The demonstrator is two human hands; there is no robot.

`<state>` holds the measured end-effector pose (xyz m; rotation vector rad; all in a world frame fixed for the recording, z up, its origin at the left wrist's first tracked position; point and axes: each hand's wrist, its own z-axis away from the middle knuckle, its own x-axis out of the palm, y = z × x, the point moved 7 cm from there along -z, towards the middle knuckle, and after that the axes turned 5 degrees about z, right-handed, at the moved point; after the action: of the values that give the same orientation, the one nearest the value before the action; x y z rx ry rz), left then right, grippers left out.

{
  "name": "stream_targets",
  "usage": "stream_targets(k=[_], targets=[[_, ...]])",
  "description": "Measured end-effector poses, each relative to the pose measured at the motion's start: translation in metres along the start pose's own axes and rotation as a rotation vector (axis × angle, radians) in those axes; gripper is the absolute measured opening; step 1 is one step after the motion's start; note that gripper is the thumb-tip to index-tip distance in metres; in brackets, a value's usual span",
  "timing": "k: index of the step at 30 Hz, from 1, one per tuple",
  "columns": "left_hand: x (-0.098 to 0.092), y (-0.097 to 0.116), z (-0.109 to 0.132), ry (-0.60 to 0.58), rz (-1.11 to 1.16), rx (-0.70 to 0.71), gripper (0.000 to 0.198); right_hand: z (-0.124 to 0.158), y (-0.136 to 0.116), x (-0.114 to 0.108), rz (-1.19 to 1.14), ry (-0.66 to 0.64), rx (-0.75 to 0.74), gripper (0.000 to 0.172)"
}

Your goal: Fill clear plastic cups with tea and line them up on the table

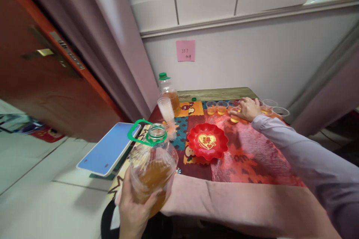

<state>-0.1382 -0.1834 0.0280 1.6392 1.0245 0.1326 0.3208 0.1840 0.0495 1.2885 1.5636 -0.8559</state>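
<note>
My left hand [136, 205] is wrapped round a clear plastic jug [155, 171], partly filled with amber liquid. Its mouth is uncapped, with a green carrying handle [137, 132] round the neck. At the right back of the table, my right hand [249, 110] reaches over a row of clear plastic cups. Its fingers close on the rim of one plastic cup [235, 118] holding a little amber liquid; the hand partly hides other cups behind it. To the left in that row stand two more cups, one of them a filled cup [211, 109].
A red scalloped dish [207, 142] sits mid-table on the patterned cloth. At the left back are a capped jug [173, 101], a leaning stack of cups [166, 110] and a loose green cap [194, 99]. A blue-topped stool [109, 149] stands left of the table.
</note>
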Motion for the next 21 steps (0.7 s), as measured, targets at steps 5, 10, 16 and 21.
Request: stream_targets(k=[5, 10, 16, 21], targets=[[-0.004, 0.0, 0.005, 0.016, 0.019, 0.014, 0.109, 0.012, -0.095, -0.043, -0.273, 0.077, -0.243, 0.034], [-0.003, 0.01, 0.006, 0.001, 0.019, 0.047, 0.106, 0.046, -0.241, -0.059, -0.448, -0.101, -0.515, 0.025], [0.002, 0.016, 0.006, -0.015, 0.034, 0.092, 0.108, 0.056, -0.332, -0.045, -0.386, -0.245, -0.626, 0.034], [0.006, 0.016, 0.009, -0.05, 0.064, 0.093, 0.112, 0.049, -0.341, -0.041, -0.405, -0.226, -0.624, 0.037]])
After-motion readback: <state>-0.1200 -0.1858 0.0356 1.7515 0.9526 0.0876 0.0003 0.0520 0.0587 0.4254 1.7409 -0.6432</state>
